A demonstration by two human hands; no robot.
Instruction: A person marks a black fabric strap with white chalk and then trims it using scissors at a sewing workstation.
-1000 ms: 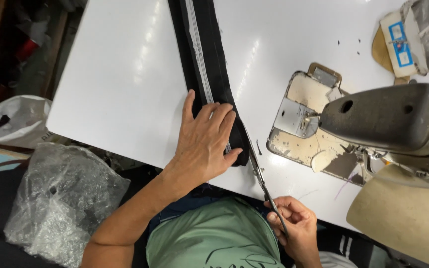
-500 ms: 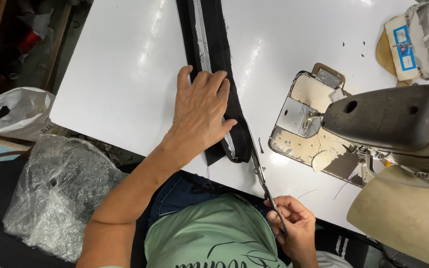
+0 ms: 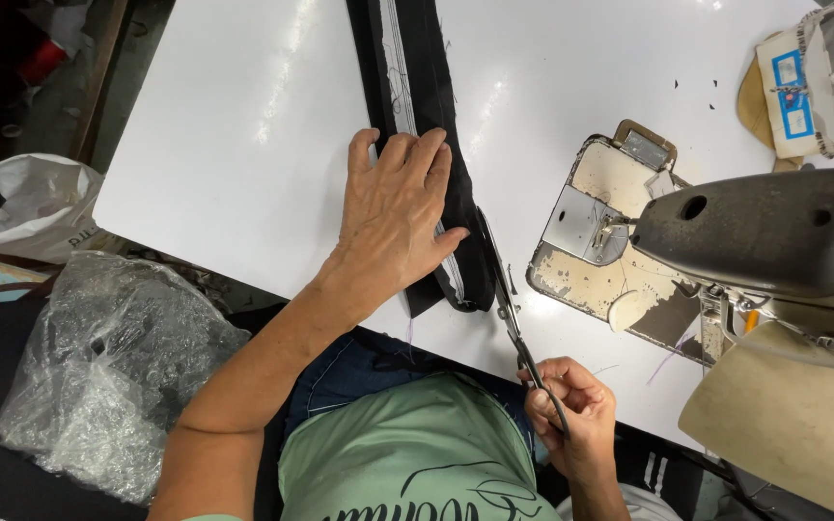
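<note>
A long black fabric strip with a white line of stitching lies on the white table, running from the far edge toward me. My left hand presses flat on its near part, fingers spread. My right hand grips the handles of dark scissors at the table's near edge. The blades point along the right side of the strip's near end.
A sewing machine with a worn metal bed plate stands at the right. A padded item with a blue label lies at the far right. Clear plastic bags and a white bag sit left, below the table.
My left hand has slid farther up the strip, away from me. The strip's near end now shows below the hand. The scissors stay by the strip's right edge.
</note>
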